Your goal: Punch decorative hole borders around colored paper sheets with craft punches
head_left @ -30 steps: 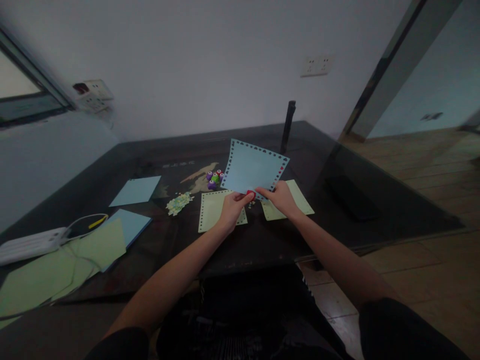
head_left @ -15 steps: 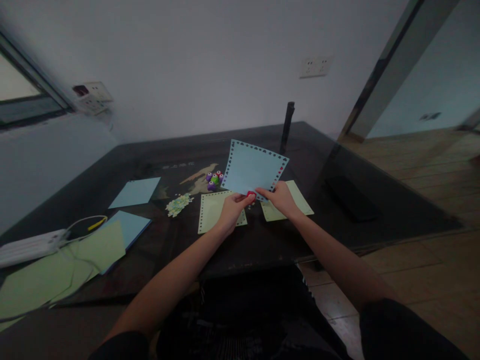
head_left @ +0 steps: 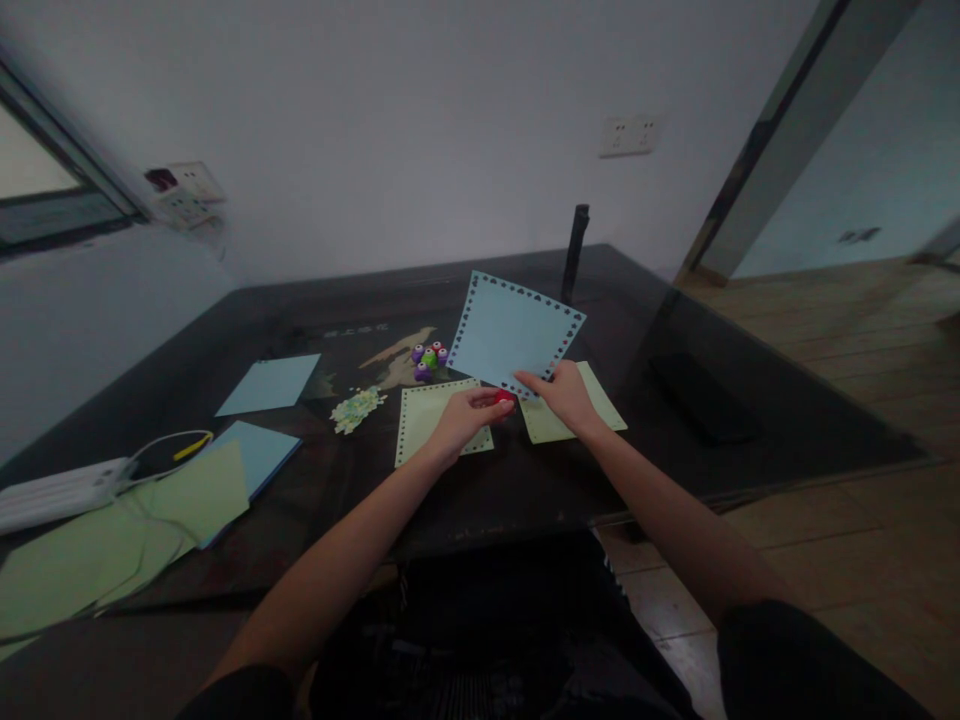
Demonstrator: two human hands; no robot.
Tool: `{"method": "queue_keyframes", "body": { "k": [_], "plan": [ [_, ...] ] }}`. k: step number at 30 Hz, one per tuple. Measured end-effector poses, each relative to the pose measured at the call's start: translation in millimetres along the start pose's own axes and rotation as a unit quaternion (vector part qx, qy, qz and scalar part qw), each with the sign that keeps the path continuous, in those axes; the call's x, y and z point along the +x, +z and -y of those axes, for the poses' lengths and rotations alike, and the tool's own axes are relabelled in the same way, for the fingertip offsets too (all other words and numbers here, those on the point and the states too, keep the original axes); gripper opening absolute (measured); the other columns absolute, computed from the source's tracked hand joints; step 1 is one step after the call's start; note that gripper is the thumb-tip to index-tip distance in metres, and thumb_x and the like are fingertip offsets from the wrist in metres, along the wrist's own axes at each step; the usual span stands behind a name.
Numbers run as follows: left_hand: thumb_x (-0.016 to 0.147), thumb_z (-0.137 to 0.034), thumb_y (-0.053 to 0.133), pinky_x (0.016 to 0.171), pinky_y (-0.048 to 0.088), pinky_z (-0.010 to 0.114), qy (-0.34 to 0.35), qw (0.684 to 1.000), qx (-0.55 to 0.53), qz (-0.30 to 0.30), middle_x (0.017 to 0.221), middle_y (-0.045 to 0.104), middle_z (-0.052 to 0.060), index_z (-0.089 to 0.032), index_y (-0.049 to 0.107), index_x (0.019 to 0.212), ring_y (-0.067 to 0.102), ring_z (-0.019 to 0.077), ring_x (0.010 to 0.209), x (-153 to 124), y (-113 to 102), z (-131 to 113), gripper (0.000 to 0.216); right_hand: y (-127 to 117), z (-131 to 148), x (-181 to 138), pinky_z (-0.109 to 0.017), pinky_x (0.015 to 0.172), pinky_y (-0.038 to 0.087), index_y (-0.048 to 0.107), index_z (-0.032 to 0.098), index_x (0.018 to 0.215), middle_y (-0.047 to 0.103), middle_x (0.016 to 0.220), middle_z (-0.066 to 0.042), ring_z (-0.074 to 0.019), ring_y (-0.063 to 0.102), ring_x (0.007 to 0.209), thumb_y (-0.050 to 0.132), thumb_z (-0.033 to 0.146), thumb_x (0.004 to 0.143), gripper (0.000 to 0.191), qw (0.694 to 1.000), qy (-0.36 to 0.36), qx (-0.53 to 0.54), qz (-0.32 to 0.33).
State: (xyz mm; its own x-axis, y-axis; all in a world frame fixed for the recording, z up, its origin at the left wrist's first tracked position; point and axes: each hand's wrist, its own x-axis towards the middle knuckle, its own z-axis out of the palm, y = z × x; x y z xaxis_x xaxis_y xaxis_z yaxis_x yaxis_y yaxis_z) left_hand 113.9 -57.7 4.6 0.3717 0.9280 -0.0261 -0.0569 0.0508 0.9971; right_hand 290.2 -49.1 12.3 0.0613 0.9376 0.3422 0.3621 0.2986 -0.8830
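A light blue sheet of paper (head_left: 511, 328), with small shapes punched along its edges, is tilted up above the table. My right hand (head_left: 570, 398) pinches its lower right edge between thumb and fingers. Just below the sheet's bottom edge, my left hand (head_left: 463, 420) is closed on a small red craft punch (head_left: 503, 402). Under my hands lie a punched pale green sheet (head_left: 431, 412) on the left and another green sheet (head_left: 600, 395) on the right. Several purple, green and red punches (head_left: 429, 359) stand beyond my left hand.
A heap of paper cut-outs (head_left: 358, 409) lies left of the green sheet. Farther left are a blue sheet (head_left: 271, 384), stacked green sheets (head_left: 199, 500) and a white power strip (head_left: 64, 494) with a cable. A dark flat object (head_left: 705, 398) rests on the table's right side.
The blue sheet has shifted slightly up and right in my right hand. The red punch, at the sheet's bottom edge before, now sits a little lower, apart from it.
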Motion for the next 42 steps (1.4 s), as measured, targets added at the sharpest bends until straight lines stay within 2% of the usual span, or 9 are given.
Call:
{"method": "queue_keyframes", "body": {
  "k": [4, 8, 14, 17, 20, 30, 34, 38, 42],
  "plan": [
    [0.058, -0.023, 0.077, 0.086, 0.048, 0.041, 0.044, 0.993, 0.104, -0.015, 0.089, 0.071, 0.009, -0.015, 0.069, 0.091, 0.064, 0.0202, 0.082, 4.7, -6.6, 3.7, 0.035, -2.2, 0.9, 0.8, -0.033, 0.07, 0.049, 0.068, 0.014, 0.078, 0.072, 0.081, -0.007, -0.02, 0.064, 0.073, 0.065, 0.037, 0.071, 0.024, 1.0, 0.003, 0.002, -0.008],
    [0.06, -0.014, 0.07, 0.079, 0.052, 0.039, 0.102, 0.976, 0.193, -0.023, 0.098, 0.069, 0.01, -0.016, 0.067, 0.101, 0.064, 0.0206, 0.084, 7.8, -10.8, 12.2, 0.041, -2.7, 2.8, 0.5, -0.033, 0.069, 0.049, 0.068, 0.013, 0.078, 0.072, 0.08, -0.009, -0.0208, 0.064, 0.073, 0.065, 0.037, 0.07, 0.025, 1.0, 0.01, 0.001, -0.014],
    [0.061, -0.002, 0.058, 0.091, 0.046, 0.04, 0.208, 0.915, 0.344, -0.03, 0.109, 0.065, 0.009, -0.02, 0.063, 0.11, 0.059, 0.023, 0.101, 5.3, -13.2, 15.0, 0.052, -2.5, 3.3, 0.8, -0.036, 0.072, 0.049, 0.069, 0.014, 0.081, 0.072, 0.085, -0.009, -0.0225, 0.064, 0.077, 0.066, 0.038, 0.068, 0.028, 1.0, 0.01, 0.011, -0.02],
    [0.064, 0.0, 0.052, 0.095, 0.042, 0.042, 0.237, 0.883, 0.404, -0.014, 0.113, 0.064, 0.009, -0.019, 0.059, 0.114, 0.057, 0.0231, 0.105, 4.4, -14.0, 13.7, 0.054, -2.5, 2.5, 1.2, -0.035, 0.071, 0.05, 0.069, 0.013, 0.081, 0.071, 0.084, -0.009, -0.0223, 0.064, 0.076, 0.066, 0.038, 0.068, 0.028, 1.0, 0.009, 0.014, -0.02],
    [0.066, 0.0, 0.05, 0.096, 0.041, 0.041, 0.247, 0.871, 0.425, -0.011, 0.115, 0.062, 0.009, -0.019, 0.057, 0.116, 0.055, 0.0236, 0.108, 5.1, -15.1, 14.2, 0.054, -2.6, 1.5, 1.2, -0.035, 0.07, 0.05, 0.069, 0.013, 0.081, 0.071, 0.083, -0.009, -0.0221, 0.064, 0.075, 0.066, 0.038, 0.069, 0.028, 1.0, 0.011, 0.017, -0.019],
    [0.068, -0.005, 0.053, 0.088, 0.046, 0.038, 0.235, 0.877, 0.418, -0.02, 0.103, 0.063, 0.008, -0.019, 0.057, 0.107, 0.058, 0.0215, 0.094, 4.2, -14.2, 12.5, 0.042, -1.9, 2.4, 1.4, -0.033, 0.065, 0.05, 0.066, 0.015, 0.076, 0.07, 0.077, -0.007, -0.0201, 0.063, 0.07, 0.063, 0.039, 0.071, 0.024, 0.999, 0.014, 0.02, -0.023],
    [0.069, -0.006, 0.054, 0.087, 0.047, 0.036, 0.248, 0.879, 0.406, -0.03, 0.103, 0.058, 0.008, -0.018, 0.057, 0.102, 0.056, 0.0201, 0.096, 3.2, -13.1, 9.0, 0.035, -4.2, 2.4, 3.8, -0.032, 0.06, 0.05, 0.063, 0.015, 0.07, 0.068, 0.069, -0.007, -0.0212, 0.063, 0.065, 0.059, 0.039, 0.074, 0.025, 0.999, 0.014, 0.023, -0.043],
    [0.07, -0.008, 0.056, 0.086, 0.049, 0.036, 0.249, 0.896, 0.366, -0.037, 0.104, 0.055, 0.007, -0.019, 0.059, 0.1, 0.055, 0.0193, 0.097, 4.7, -12.8, 9.2, 0.031, -7.9, -4.6, 9.0, -0.031, 0.054, 0.049, 0.063, 0.014, 0.072, 0.066, 0.062, -0.006, -0.0199, 0.061, 0.056, 0.061, 0.042, 0.071, 0.028, 0.993, 0.043, 0.09, -0.069],
    [0.072, -0.013, 0.059, 0.08, 0.052, 0.032, 0.214, 0.928, 0.304, -0.034, 0.103, 0.058, 0.007, -0.017, 0.058, 0.101, 0.058, 0.0173, 0.091, 7.0, -9.5, 11.9, 0.029, -13.8, -3.7, 13.7, -0.029, 0.052, 0.049, 0.062, 0.015, 0.072, 0.063, 0.06, -0.002, -0.0156, 0.057, 0.05, 0.067, 0.045, 0.065, 0.031, 0.972, 0.06, 0.194, -0.121]
  ]
}}
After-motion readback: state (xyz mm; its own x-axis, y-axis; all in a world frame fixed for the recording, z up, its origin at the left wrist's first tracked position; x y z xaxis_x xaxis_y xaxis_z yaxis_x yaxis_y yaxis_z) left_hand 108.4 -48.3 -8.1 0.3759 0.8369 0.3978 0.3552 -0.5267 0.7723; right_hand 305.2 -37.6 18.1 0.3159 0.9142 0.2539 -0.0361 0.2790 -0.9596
